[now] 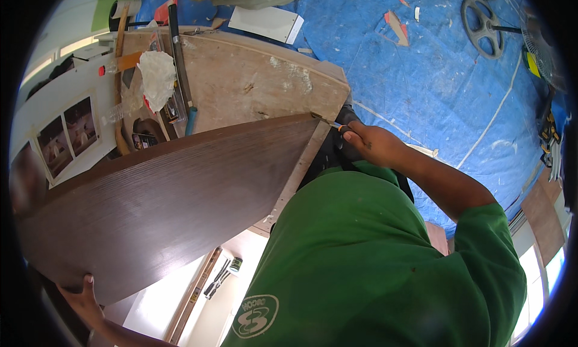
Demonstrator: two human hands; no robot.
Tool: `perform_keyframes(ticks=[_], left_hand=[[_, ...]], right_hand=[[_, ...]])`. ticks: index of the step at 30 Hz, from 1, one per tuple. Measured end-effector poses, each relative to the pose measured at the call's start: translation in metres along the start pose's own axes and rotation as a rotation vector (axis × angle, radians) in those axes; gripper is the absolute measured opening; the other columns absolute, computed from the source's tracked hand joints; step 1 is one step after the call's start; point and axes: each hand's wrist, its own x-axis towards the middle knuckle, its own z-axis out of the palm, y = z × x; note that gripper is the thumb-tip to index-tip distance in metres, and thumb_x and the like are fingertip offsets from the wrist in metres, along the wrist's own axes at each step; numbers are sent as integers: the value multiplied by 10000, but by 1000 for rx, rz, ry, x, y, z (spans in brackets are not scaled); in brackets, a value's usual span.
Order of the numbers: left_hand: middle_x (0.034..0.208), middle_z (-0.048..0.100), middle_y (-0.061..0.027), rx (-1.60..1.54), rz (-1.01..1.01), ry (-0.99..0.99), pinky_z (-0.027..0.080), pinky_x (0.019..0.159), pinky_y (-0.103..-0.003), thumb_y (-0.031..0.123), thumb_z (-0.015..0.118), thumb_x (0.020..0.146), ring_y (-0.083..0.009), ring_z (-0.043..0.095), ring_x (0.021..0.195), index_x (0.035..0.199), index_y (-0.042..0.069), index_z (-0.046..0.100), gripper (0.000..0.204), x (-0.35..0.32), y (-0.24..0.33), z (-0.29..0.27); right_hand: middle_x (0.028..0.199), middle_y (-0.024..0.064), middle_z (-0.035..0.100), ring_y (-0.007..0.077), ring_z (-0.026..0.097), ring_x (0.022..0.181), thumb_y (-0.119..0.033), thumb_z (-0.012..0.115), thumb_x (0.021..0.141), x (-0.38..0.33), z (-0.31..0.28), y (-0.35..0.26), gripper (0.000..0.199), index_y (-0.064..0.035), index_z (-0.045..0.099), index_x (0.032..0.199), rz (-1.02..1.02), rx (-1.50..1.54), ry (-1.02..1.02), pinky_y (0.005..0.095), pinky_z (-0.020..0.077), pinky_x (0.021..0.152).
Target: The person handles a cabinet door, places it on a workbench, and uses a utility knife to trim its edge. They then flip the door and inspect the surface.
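Note:
A dark brown wood-grain board (174,196) lies slanted across a plywood worktop (229,76), its narrow end towards my body. My left hand (83,302) grips the board's edge at the lower left, thumb on its face and the other fingers mostly hidden. At the opposite end, my right hand (373,143) is closed round a slim hand tool (335,127) with an orange-banded handle and a metal blade. The blade reaches the board's far corner; whether it touches or cuts there is too small to tell.
Behind the board lie a long dark bar (179,58), a crumpled white wad (158,79) and a tape roll (147,130). A blue tarp (385,70) covers the floor, with a white box (265,23) and a fan base (481,28). Brushes (218,278) lie below the board.

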Motion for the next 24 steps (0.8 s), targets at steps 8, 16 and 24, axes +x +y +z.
perform_keyframes(ticks=[8,16,24], left_hand=[[1467,460,-236,-45,11,-36,287,1139,-367,310,814,751,-326,449,1337,1479,-63,363,934,8,8,7],[1483,439,-240,-70,59,-48,280,1149,-378,302,821,742,-323,430,1355,1486,-66,350,954,27,3,21],[1447,472,-226,-79,55,-73,300,1129,-373,345,831,740,-325,457,1314,1463,-63,375,947,32,-4,25]], right_hand=[[909,257,642,451,629,917,-442,360,1057,-1,-4,-6,422,-65,528,1146,24,-13,-20,526,476,806],[919,260,640,455,624,930,-449,355,1058,0,-5,-8,433,-64,526,1159,32,-3,-37,528,474,816],[897,251,641,451,629,906,-446,363,1056,-3,0,-5,423,-65,522,1150,24,-45,9,530,478,786]])
